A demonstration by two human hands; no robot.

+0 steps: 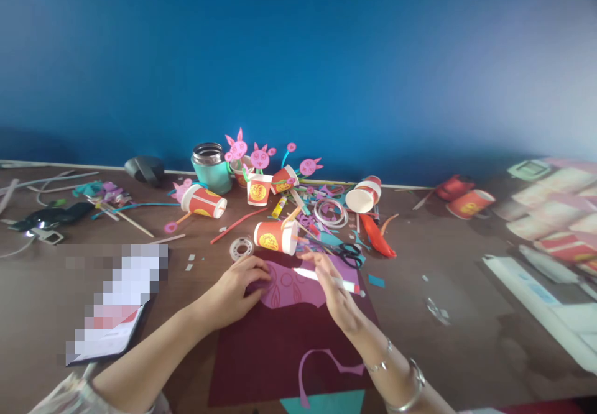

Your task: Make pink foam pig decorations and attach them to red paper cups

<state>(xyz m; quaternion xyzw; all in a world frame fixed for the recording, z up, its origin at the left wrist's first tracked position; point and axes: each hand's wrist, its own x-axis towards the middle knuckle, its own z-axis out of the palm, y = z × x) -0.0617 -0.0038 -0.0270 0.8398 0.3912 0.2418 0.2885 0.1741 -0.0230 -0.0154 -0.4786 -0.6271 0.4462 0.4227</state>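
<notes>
A sheet of pink paper (305, 293) with drawn circles and ear-like outlines lies on a dark red sheet (261, 358). My left hand (242, 286) has its bent fingers and thumb closed on the paper's left edge. My right hand (333, 293) is over the right side of the paper, closed around a white marker pen (305, 273) with a red end. The pen lies slanted, its tip pointing left near a drawn circle. Some of the right fingers are hidden behind the hand. Below, a curved pink paper offcut (326, 353) rests on the dark red sheet.
Just beyond the sheet are a red paper cup (273, 237), a tape roll (241, 249) and scissors (351, 254). Decorated cups, a teal thermos (212, 168) and scraps line the wall. A phone (116, 305) lies left; stacked cups (555, 199) stand right.
</notes>
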